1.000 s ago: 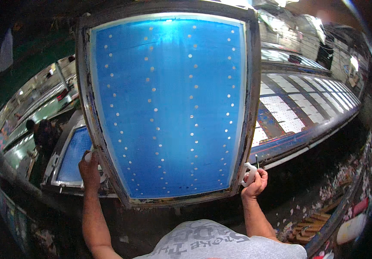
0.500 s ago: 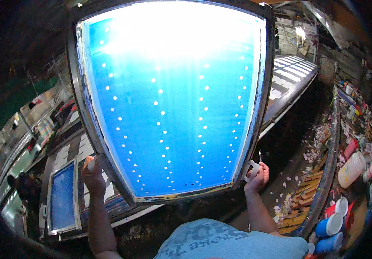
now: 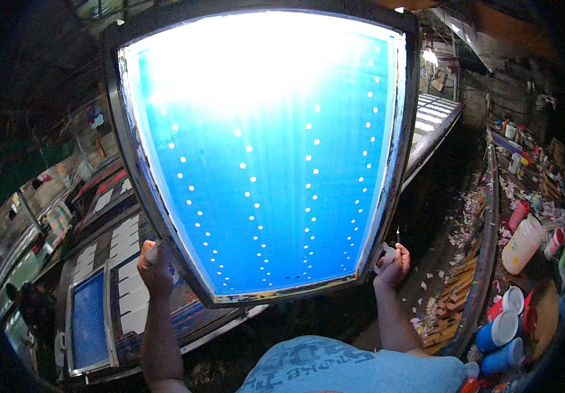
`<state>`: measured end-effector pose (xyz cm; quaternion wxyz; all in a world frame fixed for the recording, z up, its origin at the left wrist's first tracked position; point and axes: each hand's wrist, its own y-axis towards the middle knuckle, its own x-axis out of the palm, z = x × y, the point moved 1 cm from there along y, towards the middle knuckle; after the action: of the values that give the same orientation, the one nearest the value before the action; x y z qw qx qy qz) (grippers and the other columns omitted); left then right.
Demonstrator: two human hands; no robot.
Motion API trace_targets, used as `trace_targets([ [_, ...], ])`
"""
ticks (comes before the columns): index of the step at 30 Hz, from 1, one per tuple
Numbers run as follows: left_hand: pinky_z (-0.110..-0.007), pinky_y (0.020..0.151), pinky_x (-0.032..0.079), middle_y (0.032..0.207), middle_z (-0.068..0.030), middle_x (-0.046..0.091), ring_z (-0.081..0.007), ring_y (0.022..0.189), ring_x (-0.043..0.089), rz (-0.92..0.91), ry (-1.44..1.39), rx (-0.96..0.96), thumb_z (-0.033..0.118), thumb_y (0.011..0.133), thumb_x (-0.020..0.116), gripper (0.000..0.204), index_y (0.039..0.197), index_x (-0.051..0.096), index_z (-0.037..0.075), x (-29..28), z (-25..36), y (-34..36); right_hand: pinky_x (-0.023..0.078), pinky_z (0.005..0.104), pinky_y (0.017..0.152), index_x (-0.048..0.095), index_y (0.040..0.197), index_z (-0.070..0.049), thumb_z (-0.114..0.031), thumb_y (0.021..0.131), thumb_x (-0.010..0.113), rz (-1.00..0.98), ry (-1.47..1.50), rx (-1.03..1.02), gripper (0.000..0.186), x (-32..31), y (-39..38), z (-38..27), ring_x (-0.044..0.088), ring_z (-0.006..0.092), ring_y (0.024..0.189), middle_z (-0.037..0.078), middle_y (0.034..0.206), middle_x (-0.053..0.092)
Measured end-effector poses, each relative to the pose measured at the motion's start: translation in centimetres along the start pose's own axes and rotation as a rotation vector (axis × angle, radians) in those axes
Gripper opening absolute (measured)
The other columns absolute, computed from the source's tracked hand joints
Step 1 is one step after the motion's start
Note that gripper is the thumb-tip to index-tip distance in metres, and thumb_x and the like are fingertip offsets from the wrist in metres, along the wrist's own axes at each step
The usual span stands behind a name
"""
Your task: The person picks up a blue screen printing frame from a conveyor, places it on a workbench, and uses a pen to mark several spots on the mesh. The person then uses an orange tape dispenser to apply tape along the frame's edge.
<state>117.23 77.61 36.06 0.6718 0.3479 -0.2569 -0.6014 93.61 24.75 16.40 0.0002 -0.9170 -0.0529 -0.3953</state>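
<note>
Holding a large printing screen (image 3: 263,157) up toward a bright light, the person grips its dark frame near the two lower corners. The left hand (image 3: 154,265) is clenched around the frame's edge at about 8 o'clock, and the right hand (image 3: 392,261) is closed on the opposite edge at about 4 o'clock, with what looks like a small tool pinched against the frame; its kind cannot be told. The blue mesh fills the middle of the view, dotted with rows of small white points, its top washed out by glare.

The step in hand appears to be inspection of the mesh against the light. The next move, by this judgement, calls for a steady two-handed grip and care in lowering the broad frame without knocking anything below.

At 7 o'clock a second, smaller blue screen (image 3: 90,321) lies on a long tabletop (image 3: 125,249). At 4 o'clock stand paint jars (image 3: 502,327) and a white bottle (image 3: 522,243) among scraps.
</note>
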Motion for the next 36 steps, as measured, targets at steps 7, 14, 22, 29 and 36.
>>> trace_targets([
  [7,-0.032,0.06,0.036,0.077,0.0014,0.046,-0.0093,0.068,0.046,-0.042,-0.052,-0.047,0.03,0.109,0.071,0.044,0.079,0.052,0.004,-0.2,-0.7,0.0,0.053,0.0319,0.067,0.07,0.118,-0.01,-0.017,0.108,0.06,0.083,-0.106,-0.07,0.016,-0.3,0.9,0.6,0.063,0.016,0.083,0.004,0.103,0.068],
  [14,-0.031,0.058,0.034,0.077,0.0009,0.046,-0.0087,0.068,0.046,-0.089,-0.083,-0.014,0.026,0.109,0.071,0.041,0.079,0.053,0.004,-0.3,-2.5,1.0,0.054,0.0351,0.079,0.07,0.118,-0.008,-0.016,0.108,0.061,0.099,-0.164,-0.094,0.016,-1.2,-0.2,0.3,0.064,0.018,0.091,0.004,0.104,0.068],
  [22,-0.029,0.059,0.036,0.08,0.0029,0.048,-0.0067,0.07,0.046,-0.097,-0.163,-0.047,0.023,0.111,0.069,0.036,0.084,0.054,0.005,0.0,-2.9,1.5,0.051,0.033,0.071,0.07,0.118,-0.01,-0.016,0.108,0.058,0.068,-0.111,-0.033,0.017,-1.3,-1.3,-0.5,0.063,0.0171,0.085,0.004,0.103,0.068],
  [29,-0.028,0.058,0.037,0.079,0.0031,0.05,-0.0064,0.069,0.048,-0.094,-0.148,0.072,0.022,0.111,0.069,0.033,0.086,0.056,0.005,0.4,-1.9,2.0,0.041,0.0292,0.054,0.071,0.114,-0.012,-0.018,0.108,0.058,0.211,-0.101,-0.167,0.016,-0.2,-0.5,1.0,0.055,0.0129,0.066,0.0,0.091,0.065],
  [36,-0.029,0.058,0.039,0.079,0.0014,0.052,-0.0077,0.069,0.051,-0.111,-0.085,0.037,0.022,0.11,0.071,0.033,0.085,0.059,0.003,0.3,-1.5,1.6,0.032,0.0287,0.048,0.073,0.114,-0.016,-0.022,0.11,0.059,0.196,-0.066,-0.078,0.016,-0.3,-1.9,-0.5,0.044,0.0108,0.057,-0.001,0.084,0.059],
])
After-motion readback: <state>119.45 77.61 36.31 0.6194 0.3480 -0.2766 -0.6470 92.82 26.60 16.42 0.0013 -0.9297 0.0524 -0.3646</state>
